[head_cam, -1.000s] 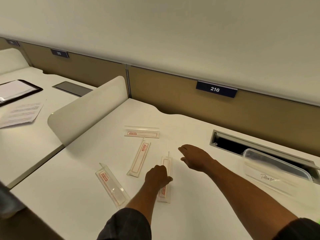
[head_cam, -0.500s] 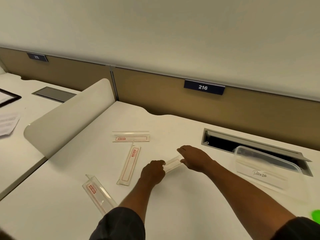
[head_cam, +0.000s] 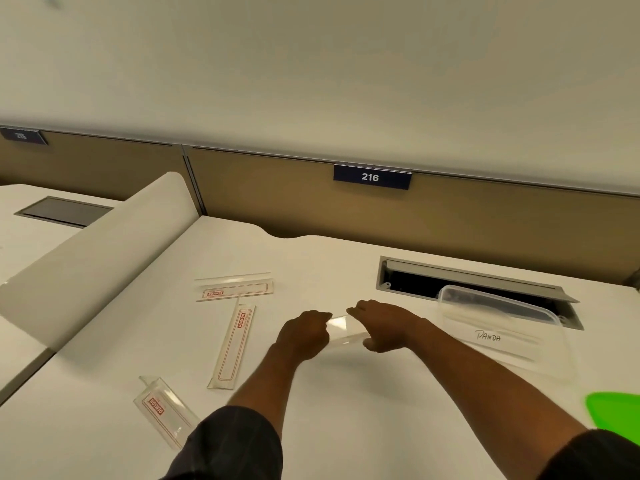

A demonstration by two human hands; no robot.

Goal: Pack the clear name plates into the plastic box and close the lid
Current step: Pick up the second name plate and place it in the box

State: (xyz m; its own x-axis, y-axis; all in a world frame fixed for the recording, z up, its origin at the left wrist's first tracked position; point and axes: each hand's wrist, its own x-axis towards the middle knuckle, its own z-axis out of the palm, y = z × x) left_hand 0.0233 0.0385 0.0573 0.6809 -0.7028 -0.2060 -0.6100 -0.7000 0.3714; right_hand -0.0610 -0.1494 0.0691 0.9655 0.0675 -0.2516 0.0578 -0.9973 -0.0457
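A clear name plate [head_cam: 341,329] is held between my left hand [head_cam: 304,336] and my right hand [head_cam: 384,325], just above the white desk [head_cam: 346,410]. Each hand grips one end of it. Three more clear name plates with red print lie to the left: one flat at the back [head_cam: 235,289], one lengthwise in the middle [head_cam: 233,344], one near the front edge [head_cam: 164,408], partly behind my sleeve. The clear plastic box [head_cam: 502,327], marked "PANDA", stands open to the right of my hands.
A green lid [head_cam: 616,412] pokes in at the right edge. Behind the box is an open cable slot [head_cam: 467,285] in the desk. A white curved divider [head_cam: 97,261] bounds the desk on the left. A brown partition with sign 216 [head_cam: 372,176] runs along the back.
My left hand lifted one name plate off the desk and turned it sideways; my right hand took hold of its other end. The view swung to the right.
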